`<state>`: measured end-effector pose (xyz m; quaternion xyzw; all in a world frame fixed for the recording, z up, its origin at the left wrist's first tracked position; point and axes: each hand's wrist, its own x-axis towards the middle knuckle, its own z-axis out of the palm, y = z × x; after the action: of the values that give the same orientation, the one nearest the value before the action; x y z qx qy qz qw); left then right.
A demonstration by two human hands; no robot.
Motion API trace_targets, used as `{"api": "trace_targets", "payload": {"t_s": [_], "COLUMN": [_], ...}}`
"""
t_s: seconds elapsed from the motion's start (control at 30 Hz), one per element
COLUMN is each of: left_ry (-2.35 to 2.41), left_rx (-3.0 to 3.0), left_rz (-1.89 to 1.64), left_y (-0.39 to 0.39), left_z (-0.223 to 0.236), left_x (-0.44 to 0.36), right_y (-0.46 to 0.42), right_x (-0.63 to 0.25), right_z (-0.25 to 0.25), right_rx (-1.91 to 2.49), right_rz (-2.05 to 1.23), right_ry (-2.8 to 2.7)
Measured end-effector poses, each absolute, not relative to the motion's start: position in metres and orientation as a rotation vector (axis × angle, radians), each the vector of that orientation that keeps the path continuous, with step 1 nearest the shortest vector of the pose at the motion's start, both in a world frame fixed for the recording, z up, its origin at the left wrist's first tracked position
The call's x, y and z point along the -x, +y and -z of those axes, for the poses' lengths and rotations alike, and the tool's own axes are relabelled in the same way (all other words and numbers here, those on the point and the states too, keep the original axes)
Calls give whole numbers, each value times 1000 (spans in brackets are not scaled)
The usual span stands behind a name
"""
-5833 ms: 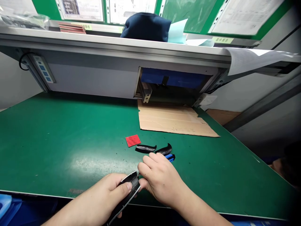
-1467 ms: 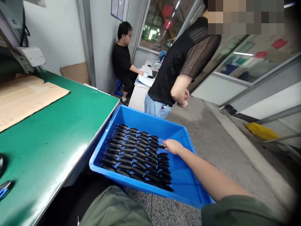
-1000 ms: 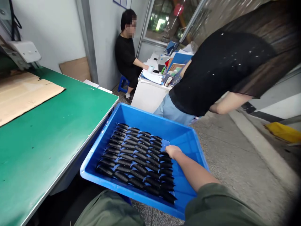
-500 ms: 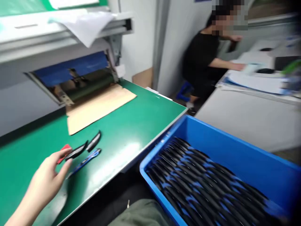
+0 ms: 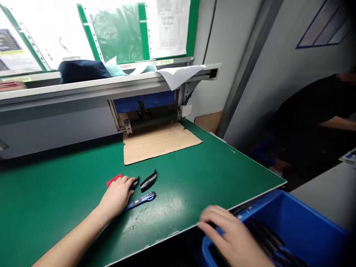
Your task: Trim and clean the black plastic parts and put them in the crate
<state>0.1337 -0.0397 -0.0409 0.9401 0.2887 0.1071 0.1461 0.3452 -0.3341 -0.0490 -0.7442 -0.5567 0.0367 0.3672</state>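
My left hand [image 5: 117,196] rests on the green tabletop, its fingers closed round a curved black plastic piece [image 5: 135,183]. A second curved black piece [image 5: 148,181] lies just right of it, ribbed and shiny. Below these is a blue utility knife [image 5: 141,200], its near end hidden by my hand. Part of a red object [image 5: 114,180] shows behind my left knuckles. My right hand [image 5: 226,233], blurred by motion, is over the near rim of the blue bin [image 5: 308,218]. Its thumb and fingers are apart, with nothing visible between them.
Dark long pieces [image 5: 267,233] lie inside the bin. A cardboard sheet [image 5: 161,144] lies before an opening in the back wall. Above runs a shelf [image 5: 91,87] with a dark blue cloth item [image 5: 83,70] and papers. At right sits a person in black [image 5: 308,107].
The view has turned left, so more of the bench and wall shows and less of the bin. My right hand has come into view by the bin. My left hand stays at the black piece.
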Motion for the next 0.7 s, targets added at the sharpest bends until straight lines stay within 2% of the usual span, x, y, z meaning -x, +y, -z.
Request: {"api": "trace_targets", "payload": {"t_s": [0.07, 0.2, 0.33, 0.4, 0.53, 0.7], "left_ry": [834, 876, 719, 714, 893, 1058], "left_rx": [-2617, -2299, -1208, -877, -864, -1230], "left_rz": [-372, -588, -782, -810, -914, -1129], "left_y": [-40, -53, -74, -82, -98, -129], "left_z": [38, 30, 31, 40, 59, 70], "left_x": [-127, -93, -55, -50, -69, -90], "right_y": [-272, -183, -155, -152, -147, -140], "right_x": [-314, -261, -241, -234, -211, -185], "right_z": [29, 28, 48, 54, 59, 64], "right_rx": [1779, 1782, 1847, 1877, 2071, 2283], "right_rz": [-189, -59, -37, -15, 100, 171], "right_ry": [-1638, -1914, -1998, -1995, -1809, -1589]}}
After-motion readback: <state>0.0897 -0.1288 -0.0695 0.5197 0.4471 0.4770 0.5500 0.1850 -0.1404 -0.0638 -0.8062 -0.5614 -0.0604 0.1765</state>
